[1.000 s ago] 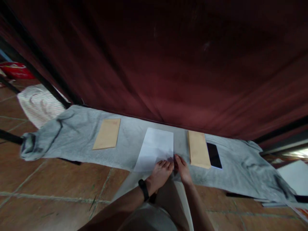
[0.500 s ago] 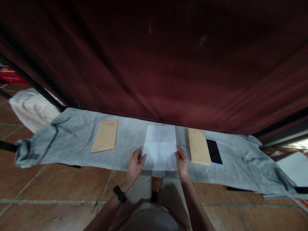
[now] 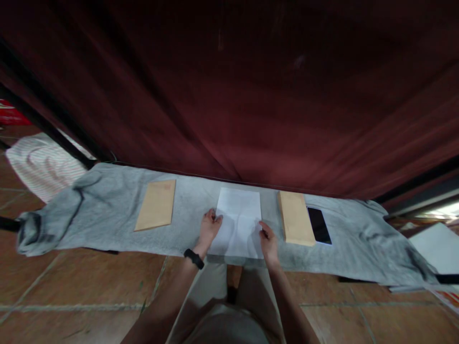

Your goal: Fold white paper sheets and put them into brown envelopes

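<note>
A white sheet of paper [image 3: 239, 224] with a faint crosswise crease lies in front of me on a grey cloth [image 3: 193, 200]. My left hand [image 3: 211, 227] is closed at the sheet's left edge, fingers curled and the thumb against them. On the opposite side, my right hand [image 3: 268, 241] pinches the right edge between thumb and fingers. To the left of the sheet a single tan envelope [image 3: 156, 204] lies flat. Right of my right hand rests a stack of tan envelopes [image 3: 297, 218], with a dark-screened phone [image 3: 319, 225] beside it.
A dark red curtain [image 3: 229, 119] hangs just behind the cloth-covered surface. Striped fabric [image 3: 46, 165] lies at the far left, and a white board-like item [image 3: 439, 248] at the far right. Brown floor tiles [image 3: 96, 282] show below.
My left hand has moved up and inward along the sheet's left edge, its fingers closing. My right hand has shifted slightly left and down. The view has moved a little.
</note>
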The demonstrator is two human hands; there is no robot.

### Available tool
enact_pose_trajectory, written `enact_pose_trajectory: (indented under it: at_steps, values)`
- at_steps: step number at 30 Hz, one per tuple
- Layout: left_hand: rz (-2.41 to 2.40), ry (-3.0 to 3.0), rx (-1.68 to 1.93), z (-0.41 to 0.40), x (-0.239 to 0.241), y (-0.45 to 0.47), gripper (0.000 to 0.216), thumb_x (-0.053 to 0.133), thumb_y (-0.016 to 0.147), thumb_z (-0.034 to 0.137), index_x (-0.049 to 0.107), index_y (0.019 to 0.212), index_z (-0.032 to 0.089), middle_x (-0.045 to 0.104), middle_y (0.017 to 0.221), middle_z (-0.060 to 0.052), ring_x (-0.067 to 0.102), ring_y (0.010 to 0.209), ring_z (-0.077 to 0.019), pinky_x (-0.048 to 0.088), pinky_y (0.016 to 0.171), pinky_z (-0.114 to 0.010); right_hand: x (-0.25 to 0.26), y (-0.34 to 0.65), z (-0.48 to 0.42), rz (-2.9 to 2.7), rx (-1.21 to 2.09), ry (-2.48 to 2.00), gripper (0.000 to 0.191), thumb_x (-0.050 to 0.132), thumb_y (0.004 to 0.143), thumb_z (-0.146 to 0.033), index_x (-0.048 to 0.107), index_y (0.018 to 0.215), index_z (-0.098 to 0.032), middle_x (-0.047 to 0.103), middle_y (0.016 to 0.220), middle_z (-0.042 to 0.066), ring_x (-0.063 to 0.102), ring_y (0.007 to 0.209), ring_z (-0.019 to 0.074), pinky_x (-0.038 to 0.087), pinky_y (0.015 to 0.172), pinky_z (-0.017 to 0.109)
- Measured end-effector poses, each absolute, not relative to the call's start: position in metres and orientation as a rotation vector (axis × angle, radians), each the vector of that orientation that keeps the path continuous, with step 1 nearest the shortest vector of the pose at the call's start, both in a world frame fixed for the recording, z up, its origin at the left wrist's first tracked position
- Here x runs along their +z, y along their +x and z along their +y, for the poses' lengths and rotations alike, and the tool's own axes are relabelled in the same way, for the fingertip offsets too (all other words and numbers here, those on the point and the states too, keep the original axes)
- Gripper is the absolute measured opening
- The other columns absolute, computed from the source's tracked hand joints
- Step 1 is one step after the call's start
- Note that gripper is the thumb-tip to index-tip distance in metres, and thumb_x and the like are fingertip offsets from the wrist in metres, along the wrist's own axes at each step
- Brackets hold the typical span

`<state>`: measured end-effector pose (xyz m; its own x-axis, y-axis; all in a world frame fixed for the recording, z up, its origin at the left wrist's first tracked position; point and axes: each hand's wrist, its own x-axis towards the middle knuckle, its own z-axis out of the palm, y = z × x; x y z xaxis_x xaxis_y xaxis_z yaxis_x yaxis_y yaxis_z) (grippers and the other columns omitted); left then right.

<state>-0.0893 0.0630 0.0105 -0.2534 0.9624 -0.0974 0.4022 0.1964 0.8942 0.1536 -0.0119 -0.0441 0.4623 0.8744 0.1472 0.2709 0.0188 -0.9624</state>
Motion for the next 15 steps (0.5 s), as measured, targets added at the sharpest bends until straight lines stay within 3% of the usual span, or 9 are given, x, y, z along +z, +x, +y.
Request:
enact_pose_trajectory:
  at_steps: [3,8,15]
  values:
    - [1.738,1.251,1.029,0.080,0.011,-0.087,0.010,0.065,0.071,0.024,0.063,0.079,0.019,0.058,0.062,0.003,0.056,0.061,-0.0156,0.043,0.061,-0.026,-0.042,0.150,-0.008,-1.041,0.632,-1.545,0.032,0.056,0.080,-0.034,0.075,0.100,-0.019,0.076,0.103,0.011,0.068,0.097,0.0257,0.053,0.095,0.045]
    - [1.654,1.243,1.071,0.087,0.014,-0.087,0.013,0.066,0.069,0.029,0.060,0.066,0.018,0.055,0.056,0.003,0.053,0.054,-0.0138,0.039,0.053,-0.024,-0.034,0.141,-0.013,-1.030,0.573,-1.492,0.035,0.052,0.082,-0.030,0.075,0.106,-0.019,0.073,0.115,0.011,0.066,0.109,0.0244,0.049,0.103,0.045]
    - [1.611,1.314,1.122,0.095,0.020,-0.088,0.011,0.062,0.074,0.030,0.061,0.072,0.019,0.059,0.063,0.003,0.055,0.058,-0.0127,0.043,0.057,-0.023,-0.027,0.147,-0.007,-1.053,0.502,-1.513,0.037,0.050,0.087,-0.037,0.075,0.109,-0.018,0.071,0.119,0.012,0.066,0.110,0.0230,0.051,0.100,0.041]
